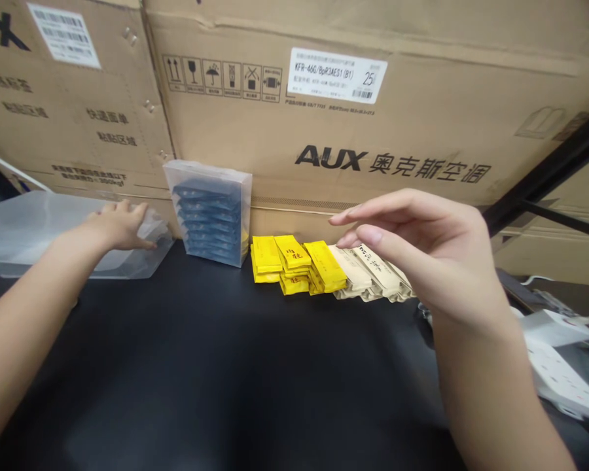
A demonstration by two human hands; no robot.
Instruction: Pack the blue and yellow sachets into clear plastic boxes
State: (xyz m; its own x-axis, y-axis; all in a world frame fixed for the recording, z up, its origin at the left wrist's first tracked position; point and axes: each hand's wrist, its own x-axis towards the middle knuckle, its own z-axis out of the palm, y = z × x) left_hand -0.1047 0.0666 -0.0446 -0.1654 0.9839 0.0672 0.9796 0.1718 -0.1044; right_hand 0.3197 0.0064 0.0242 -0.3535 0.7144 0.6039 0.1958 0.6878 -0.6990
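Frosted plastic box point(27, 229) lies far left on black tabletop point(216, 373). Clear plastic case point(209, 172) stands upright near it, blue packets point(211, 219) stacked inside. Rightward, side by side: stacked yellow packets point(292, 254), then beige packets point(373, 269), dark-lettered.

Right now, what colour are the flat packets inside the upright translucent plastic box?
The flat packets are dark blue; the head view shows them best.

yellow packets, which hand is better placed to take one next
Probably the right hand: it hovers near the yellow packets, fingers and thumb slightly parted, nothing visibly held. The left hand is farther off, on or just over the translucent box; the case of blue packets stands between.
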